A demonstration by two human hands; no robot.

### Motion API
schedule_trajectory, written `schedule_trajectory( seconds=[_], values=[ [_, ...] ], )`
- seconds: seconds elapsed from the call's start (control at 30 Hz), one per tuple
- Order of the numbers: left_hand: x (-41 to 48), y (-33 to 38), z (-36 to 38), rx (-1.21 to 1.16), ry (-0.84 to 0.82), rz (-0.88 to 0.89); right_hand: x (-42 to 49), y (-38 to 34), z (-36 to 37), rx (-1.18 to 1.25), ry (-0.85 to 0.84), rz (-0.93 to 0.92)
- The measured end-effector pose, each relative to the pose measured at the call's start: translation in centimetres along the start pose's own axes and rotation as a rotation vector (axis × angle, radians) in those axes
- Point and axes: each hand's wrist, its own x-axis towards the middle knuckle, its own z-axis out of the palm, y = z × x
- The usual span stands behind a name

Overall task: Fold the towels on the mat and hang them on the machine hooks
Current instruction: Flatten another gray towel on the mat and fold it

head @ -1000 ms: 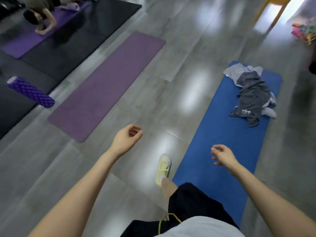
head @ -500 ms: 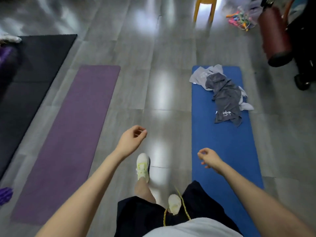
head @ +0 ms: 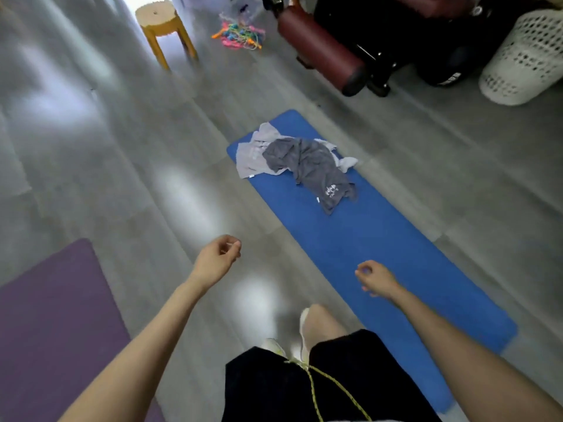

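the towels lie in a crumpled heap at the far end of the blue mat [head: 380,254]: a dark grey towel [head: 313,169] with a small pale print is on top, draped over a light grey towel [head: 253,156] whose corner spills past the mat's left edge onto the floor [head: 122,178]. a bit of white cloth [head: 347,162] shows at the heap's right side, near the mat's right edge.

the left hand [head: 217,260] hangs over bare floor between the blue mat and the purple mat [head: 51,315], fingers loosely curled, holding nothing. the right hand [head: 376,280] is over the near half of the blue mat, fingers also loosely curled with thumb and forefinger tips close together, nothing in them. both are well apart from the towels.

beyond the mat's far end stands a black machine [head: 396,32] with a dark red padded roller [head: 316,47]. just right of it is a white perforated basket [head: 524,59]; its inside cannot be seen. a yellow stool [head: 161,19] and a tangle of coloured cords [head: 239,36] sit on the floor farther left.
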Motion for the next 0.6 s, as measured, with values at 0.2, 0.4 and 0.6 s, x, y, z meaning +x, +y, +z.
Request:
schedule_trajectory(
  seconds=[0.2,0.4,0.6],
  values=[
    [12.3,3.6,0.2,0.049,-0.15,0.014,5.8,-3.6,-0.5,0.178,0.054,0.128],
    [22.8,7.6,2.0,0.107,-0.253,-0.002,12.8,-7.7,-2.1,0.267,0.07,0.229],
    [33.3,9.6,4.1,0.294,-0.331,0.06,19.9,-11.2,-3.0,0.38,0.161,0.327]
  ],
)
